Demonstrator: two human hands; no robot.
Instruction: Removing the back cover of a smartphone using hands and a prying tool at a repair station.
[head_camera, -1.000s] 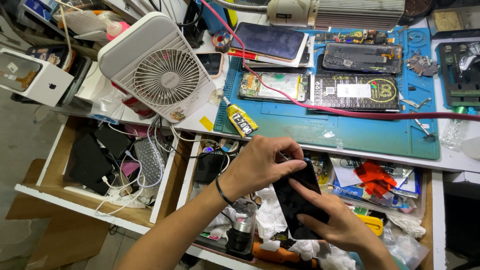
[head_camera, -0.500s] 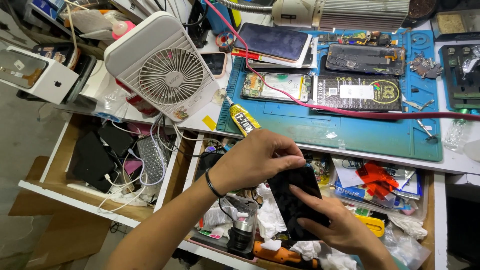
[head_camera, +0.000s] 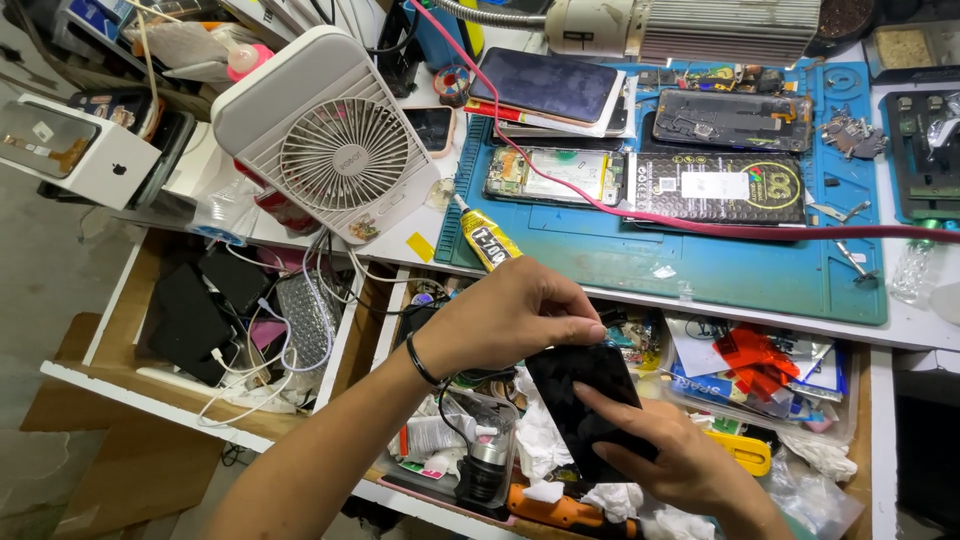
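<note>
A flat black phone-screen panel (head_camera: 585, 400) is held over an open drawer. My right hand (head_camera: 670, 460) grips it from below, thumb lying across its lower face. My left hand (head_camera: 510, 318), a black band on the wrist, pinches the panel's top left corner with closed fingers. Crumpled white tissues (head_camera: 540, 440) lie in the drawer under the panel. On the bench above, a blue work mat (head_camera: 640, 255) carries opened phones, and a yellow-and-black glue tube (head_camera: 485, 240) lies at its front left corner.
A white desk fan (head_camera: 330, 140) stands left of the mat. A red cable (head_camera: 700, 222) crosses the mat. The left open drawer (head_camera: 230, 310) holds black boxes and white cables. The drawer under my hands holds a small bottle, an orange tool (head_camera: 565, 510) and red plastic pieces (head_camera: 745, 355).
My left hand has shifted slightly on the panel's top corner, and the panel sits a little lower and more tilted. The view has drifted a little to the left.
</note>
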